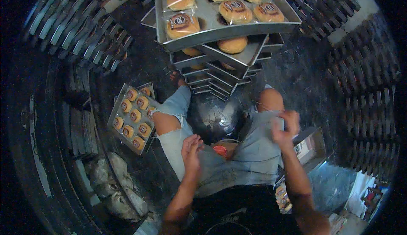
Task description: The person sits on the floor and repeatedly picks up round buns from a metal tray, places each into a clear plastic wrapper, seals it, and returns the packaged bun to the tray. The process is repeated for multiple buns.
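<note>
Dark flooring [292, 72] runs between banks of stacked metal pans [76, 23] on both sides. Ahead of the seated person rises a tall stack of trays set crosswise. Its top tray [229, 32] carries wrapped buns, one wrapped bun [182, 25] sitting by the near left corner and others spread toward the far edge. Beyond the left knee, a smaller tray [131, 145] holds more buns in rows, reaching nearly to its near corner.

Left hand [191, 148] hovers over the lap, fingers loosely curled; whether it pinches anything thin, I cannot tell. Right hand [287, 129] is blurred above the right thigh, fingers bent, its grip equally unclear. A metal tin [321, 146] stands just beside that thigh.

Handled well, each bun would probably want light fingertips at its sides, film smooth, print upward, and a place clear of the tray's rim.
</note>
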Demonstrator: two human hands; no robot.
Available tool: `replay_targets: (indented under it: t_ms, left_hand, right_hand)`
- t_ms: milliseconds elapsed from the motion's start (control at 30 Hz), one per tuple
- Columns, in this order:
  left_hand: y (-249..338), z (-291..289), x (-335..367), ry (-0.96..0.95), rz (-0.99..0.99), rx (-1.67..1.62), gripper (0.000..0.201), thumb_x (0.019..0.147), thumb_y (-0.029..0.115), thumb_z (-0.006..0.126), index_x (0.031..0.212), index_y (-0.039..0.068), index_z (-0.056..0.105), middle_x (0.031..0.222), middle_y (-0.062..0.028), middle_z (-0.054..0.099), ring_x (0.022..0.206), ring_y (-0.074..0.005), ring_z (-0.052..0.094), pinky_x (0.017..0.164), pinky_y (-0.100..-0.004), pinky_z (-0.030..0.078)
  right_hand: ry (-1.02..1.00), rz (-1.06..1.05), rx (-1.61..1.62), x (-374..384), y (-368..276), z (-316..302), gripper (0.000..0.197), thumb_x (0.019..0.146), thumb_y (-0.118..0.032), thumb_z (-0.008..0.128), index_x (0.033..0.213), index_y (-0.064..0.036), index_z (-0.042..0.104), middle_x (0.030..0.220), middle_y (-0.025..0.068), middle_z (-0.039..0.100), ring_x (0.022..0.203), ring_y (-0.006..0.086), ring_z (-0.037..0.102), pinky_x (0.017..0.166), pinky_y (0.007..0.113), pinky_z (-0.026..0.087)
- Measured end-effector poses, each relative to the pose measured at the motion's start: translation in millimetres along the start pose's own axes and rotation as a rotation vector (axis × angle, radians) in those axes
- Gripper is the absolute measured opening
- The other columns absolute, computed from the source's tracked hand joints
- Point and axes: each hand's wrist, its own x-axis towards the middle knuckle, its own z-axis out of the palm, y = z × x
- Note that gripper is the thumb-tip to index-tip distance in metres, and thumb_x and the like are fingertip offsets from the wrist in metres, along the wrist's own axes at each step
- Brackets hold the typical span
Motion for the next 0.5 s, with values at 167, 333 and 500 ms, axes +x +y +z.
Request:
replay_targets:
  t_ms: [167,333,500]
  left_hand:
    - [5.7,16.6,0.6,-0.080,0.032,0.156,0.028,0.101,0.024,0.066,0.123,0.007,0.063,0.121,-0.0064,0.067,0.108,-0.0195,0.065,0.094,-0.0360,0.053]
    - [19.4,99.9,0.0,-0.388,0.074,0.204,0.030,0.102,0.021,0.065,0.126,0.005,0.062,0.123,-0.0089,0.066,0.109,-0.0197,0.065,0.094,-0.0362,0.053]
    - [19.2,141.0,-32.3,-0.533,0.097,0.264,0.033,0.101,0.020,0.064,0.129,0.003,0.060,0.126,-0.0115,0.066,0.111,-0.0211,0.065,0.096,-0.0373,0.053]
  right_hand:
    - [0.031,0.769,-0.409,-181.3,154.4,-127.9,0.022,0.093,-0.008,0.064,0.112,0.0016,0.069,0.112,0.0200,0.068,0.103,0.0364,0.064,0.091,0.044,0.050]
    - [-0.169,0.643,-0.866,-277.3,229.3,-149.7,0.027,0.084,-0.013,0.069,0.108,-0.0023,0.073,0.119,0.0201,0.066,0.112,0.0410,0.059,0.095,0.050,0.048]
    - [-0.010,0.536,-0.741,-217.9,173.0,-163.6,0.017,0.081,-0.014,0.078,0.092,-0.0050,0.069,0.112,0.0172,0.065,0.109,0.0395,0.059,0.094,0.050,0.047]
